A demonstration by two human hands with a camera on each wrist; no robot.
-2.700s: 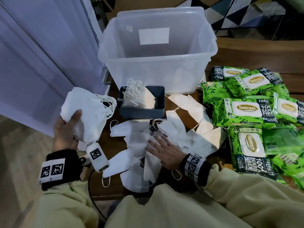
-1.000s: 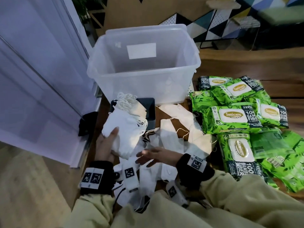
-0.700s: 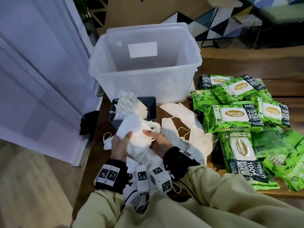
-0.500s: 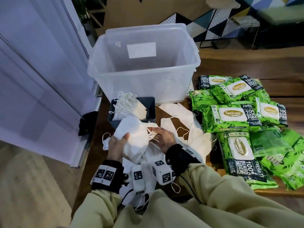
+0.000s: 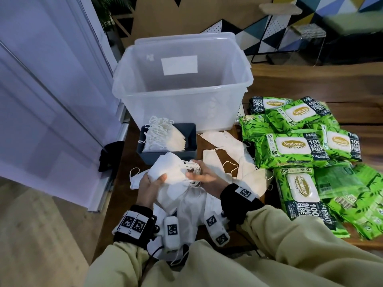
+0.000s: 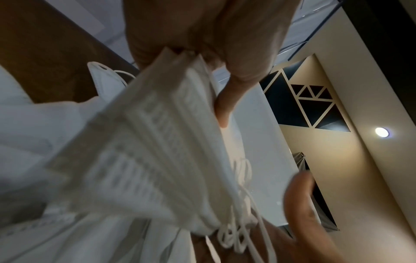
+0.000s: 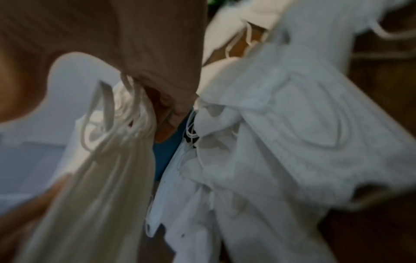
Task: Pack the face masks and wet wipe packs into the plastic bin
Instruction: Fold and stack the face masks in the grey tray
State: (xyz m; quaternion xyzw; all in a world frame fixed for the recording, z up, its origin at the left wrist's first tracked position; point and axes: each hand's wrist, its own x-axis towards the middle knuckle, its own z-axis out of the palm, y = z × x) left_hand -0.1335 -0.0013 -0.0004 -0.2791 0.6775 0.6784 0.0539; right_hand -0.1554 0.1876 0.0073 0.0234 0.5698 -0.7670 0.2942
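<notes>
Brought together since 2.7 s ago: left hand [image 5: 149, 188] and right hand [image 5: 204, 176] both gripping mask stack [image 5: 173, 179] above tabletop's [image 5: 116, 183] left edge.

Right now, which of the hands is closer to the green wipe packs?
Right. The right hand is beside the green wipe packs, separated by loose masks. The left hand grips the mask stack farther away.

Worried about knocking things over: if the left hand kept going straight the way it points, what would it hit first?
Probably the grey tray of masks just beyond the left hand and its mask stack; the bin stands behind. Depth is uncertain.
</notes>
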